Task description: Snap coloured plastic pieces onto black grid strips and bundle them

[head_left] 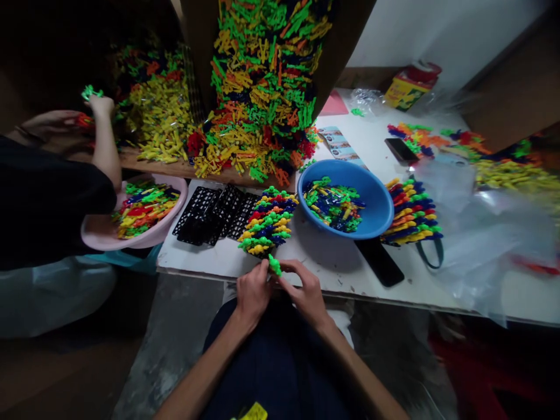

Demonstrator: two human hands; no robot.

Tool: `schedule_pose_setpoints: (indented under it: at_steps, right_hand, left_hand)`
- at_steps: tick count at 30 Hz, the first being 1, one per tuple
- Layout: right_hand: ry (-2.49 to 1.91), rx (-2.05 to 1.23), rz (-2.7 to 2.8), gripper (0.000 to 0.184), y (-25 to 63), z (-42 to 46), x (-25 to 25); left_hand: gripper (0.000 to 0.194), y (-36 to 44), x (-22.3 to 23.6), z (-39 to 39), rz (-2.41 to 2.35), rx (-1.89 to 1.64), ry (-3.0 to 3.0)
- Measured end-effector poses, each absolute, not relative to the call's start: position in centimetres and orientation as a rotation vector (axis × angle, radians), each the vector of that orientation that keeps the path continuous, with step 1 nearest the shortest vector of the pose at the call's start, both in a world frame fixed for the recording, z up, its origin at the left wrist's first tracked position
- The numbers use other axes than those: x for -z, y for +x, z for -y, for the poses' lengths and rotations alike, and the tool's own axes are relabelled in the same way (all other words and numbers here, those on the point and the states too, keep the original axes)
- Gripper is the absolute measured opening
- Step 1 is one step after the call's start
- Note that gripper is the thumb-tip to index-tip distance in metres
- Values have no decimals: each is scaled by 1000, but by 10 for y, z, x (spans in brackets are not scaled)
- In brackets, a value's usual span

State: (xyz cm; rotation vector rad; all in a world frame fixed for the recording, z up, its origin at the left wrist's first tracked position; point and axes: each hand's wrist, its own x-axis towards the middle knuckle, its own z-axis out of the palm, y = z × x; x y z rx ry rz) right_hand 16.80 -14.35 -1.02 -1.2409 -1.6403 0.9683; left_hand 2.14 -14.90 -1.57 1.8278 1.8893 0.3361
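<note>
Close in front of my body, at the table's front edge, both hands meet around a small green plastic figure [275,265]. My left hand [252,291] is closed, its fingertips pinching the figure's lower left side. My right hand [308,290] pinches it from the right between thumb and forefinger. Just beyond the fingers stands a block of colored figures set in slanting rows [268,221], in green, yellow, blue and red. Black perforated plastic racks [205,216] lie to its left. On the right sits a blue basin [378,204] with loose figures inside.
Heaps of loose figures [266,99] rise behind the white table [350,265]. A second filled block [411,211], a black phone [380,262], another phone [400,150] and clear plastic bags [494,233] lie rightward. Left, a co-worker's hand [102,108] holds green figures above a pink basin [98,233].
</note>
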Motion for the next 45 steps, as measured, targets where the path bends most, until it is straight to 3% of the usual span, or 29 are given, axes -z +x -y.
schedule_pose_setpoints:
  at_steps: [2, 6, 15, 28, 40, 45]
  right_hand:
    - [-1257, -869, 1661, 15, 172, 137, 10]
    - [-1146, -850, 1742, 15, 184, 114, 15]
    - [-939, -746, 1951, 29, 194, 101, 37]
    - [-891, -492, 1918, 34, 180, 102, 32]
    - [-1124, -193, 1723, 14, 167, 84, 48]
    - [-1068, -123, 1810, 18, 168, 79, 52]
  left_hand:
    - [26, 23, 19, 148, -1941, -342, 1843]
    - [28, 23, 30, 145, -1891, -487, 1826]
    - [29, 25, 49, 124, -2134, -342, 1849]
    - [28, 25, 60, 124, -2178, -326, 1999]
    - [37, 17, 49, 133, -2126, -296, 1791]
    - [37, 18, 51, 132, -2119, -288, 1798]
